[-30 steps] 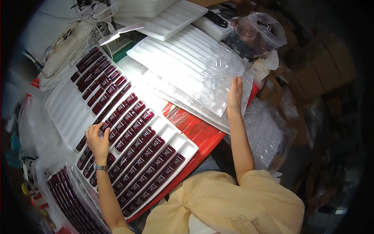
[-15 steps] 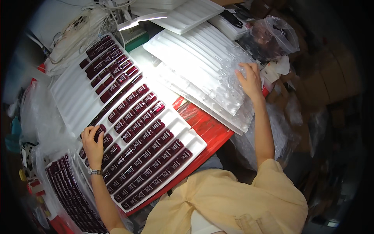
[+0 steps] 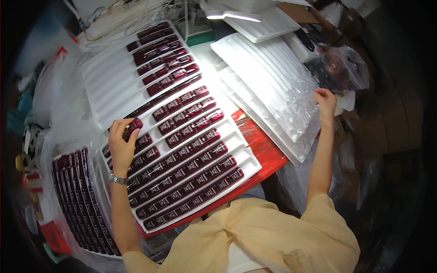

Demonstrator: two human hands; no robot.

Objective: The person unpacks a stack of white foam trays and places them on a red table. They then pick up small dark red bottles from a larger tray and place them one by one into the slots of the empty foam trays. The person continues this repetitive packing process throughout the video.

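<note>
My left hand (image 3: 122, 148) holds a dark red glossy piece (image 3: 135, 123) with white print between thumb and fingers. It is raised at the left side of a white ribbed tray (image 3: 253, 164), where several rows of the same dark red pieces (image 3: 182, 161) lie in the grooves. My right hand (image 3: 326, 103) is at the right, its fingertips pinched together beside a heap of small clear plastic pieces (image 3: 298, 98). Whether it holds one of them is too small to tell. The heap lies on a stack of white ribbed trays (image 3: 255, 68).
A second tray (image 3: 107, 84), partly filled with dark red pieces, lies at the far left. Plastic-wrapped dark red pieces (image 3: 84, 204) stand at the near left. A lit lamp (image 3: 234, 17) hangs over the back. A clear bag (image 3: 348, 68) and cardboard boxes (image 3: 380, 123) are at the right.
The view has shifted, so the trays appear farther right. My left hand has lifted the dark red piece from the tray. My right hand's fingers have drawn together and moved back from the clear heap.
</note>
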